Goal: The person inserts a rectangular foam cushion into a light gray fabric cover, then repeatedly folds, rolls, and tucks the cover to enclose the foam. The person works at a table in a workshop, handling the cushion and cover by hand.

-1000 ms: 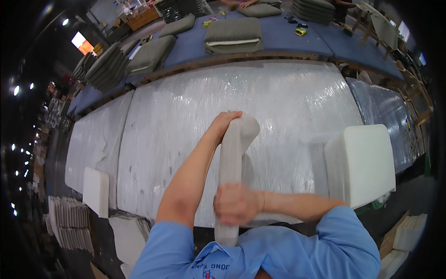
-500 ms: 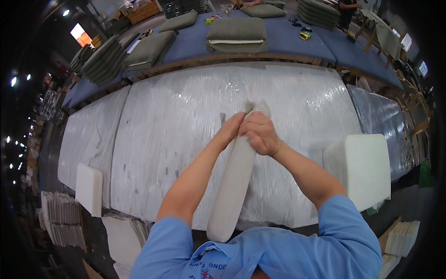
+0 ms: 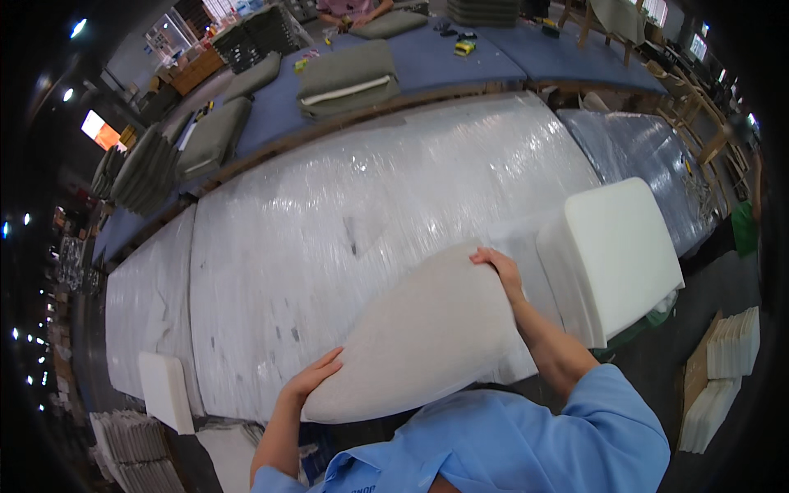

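Note:
A beige fabric-covered seat cushion (image 3: 423,333) lies slanted across the near edge of the plastic-wrapped worktop (image 3: 271,246), with its broad face up. My left hand (image 3: 311,378) holds its left side, the fingers along the edge and partly hidden. At the far right corner, my right hand (image 3: 500,271) grips the rim with fingers curled over it. The cushion's underside is out of sight. Close to the right of my right hand stands a stack of white foam pads (image 3: 620,246).
A white foam pad (image 3: 167,390) leans at the worktop's left end. Beyond is a blue table (image 3: 444,62) with green cushions (image 3: 349,76) and a yellow item (image 3: 465,47). Another person (image 3: 355,10) is at its far side. Stacked pale covers (image 3: 131,448) sit lower left.
The cushion has turned from standing narrow-side up to lying broad face up. My hands have moved apart from its far end, the left toward me, the right rightward. The view has turned.

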The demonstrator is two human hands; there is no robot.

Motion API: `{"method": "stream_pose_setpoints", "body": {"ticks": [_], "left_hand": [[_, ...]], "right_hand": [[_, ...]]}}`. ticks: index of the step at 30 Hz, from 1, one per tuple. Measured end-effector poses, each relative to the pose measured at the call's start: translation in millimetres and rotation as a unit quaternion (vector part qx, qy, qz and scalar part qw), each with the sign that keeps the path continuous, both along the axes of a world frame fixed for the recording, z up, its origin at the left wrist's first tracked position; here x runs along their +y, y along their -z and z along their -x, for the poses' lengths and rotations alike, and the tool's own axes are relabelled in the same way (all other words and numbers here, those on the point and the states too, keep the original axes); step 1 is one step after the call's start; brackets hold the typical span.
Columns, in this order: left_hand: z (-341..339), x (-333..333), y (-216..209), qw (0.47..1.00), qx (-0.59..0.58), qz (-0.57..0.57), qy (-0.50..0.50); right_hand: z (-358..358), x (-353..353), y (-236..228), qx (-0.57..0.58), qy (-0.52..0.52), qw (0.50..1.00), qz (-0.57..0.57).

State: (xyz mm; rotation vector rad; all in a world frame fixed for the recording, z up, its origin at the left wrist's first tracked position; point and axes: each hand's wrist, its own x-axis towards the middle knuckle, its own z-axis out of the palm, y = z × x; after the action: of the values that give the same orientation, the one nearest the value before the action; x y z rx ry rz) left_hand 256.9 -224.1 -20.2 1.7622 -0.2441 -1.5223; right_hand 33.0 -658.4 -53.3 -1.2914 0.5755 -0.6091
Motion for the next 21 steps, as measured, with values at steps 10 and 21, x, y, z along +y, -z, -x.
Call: {"method": "stream_pose_setpoints", "body": {"ticks": [10,21], "left_hand": [[116,76,-57,0.974,0.149,-0.108,-0.133],[126,56,49,0.967,0.029,-0.248,-0.057]], "right_hand": [[137,68,-6,0.26,-0.242,0.896,-0.266],[86,65,53,0.53,-0.401,0.739,-0.106]]}}
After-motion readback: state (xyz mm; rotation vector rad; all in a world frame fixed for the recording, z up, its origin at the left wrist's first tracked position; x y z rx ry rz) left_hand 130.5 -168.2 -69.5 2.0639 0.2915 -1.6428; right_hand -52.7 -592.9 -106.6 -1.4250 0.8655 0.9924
